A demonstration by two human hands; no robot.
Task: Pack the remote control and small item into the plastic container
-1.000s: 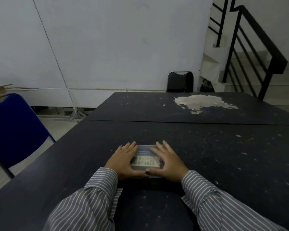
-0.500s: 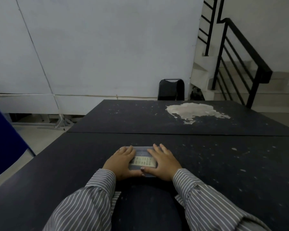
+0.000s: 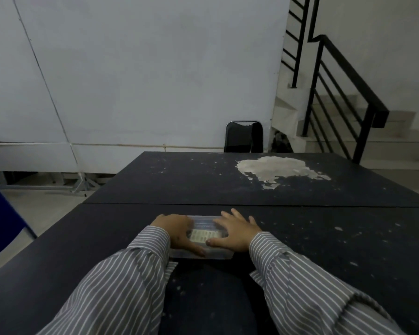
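I am sitting at a dark table [image 3: 312,250] whose top is showing pale specks and scuffs all over. A second dark table [image 3: 191,180] is butting against its far edge, wearing a large pale patch [image 3: 276,169] where the coating is peeling. The clear plastic container [image 3: 201,238] is resting flat on the nearer top, close to my edge.

Lighting: dim, bluish, even — no hard shadows or glare. Dark table [image 3: 300,238] underexposed; white wall [image 3: 143,68] brightest. Hands softly blurred. Wide-angle bend at edges — stair railing [image 3: 344,76] bows.
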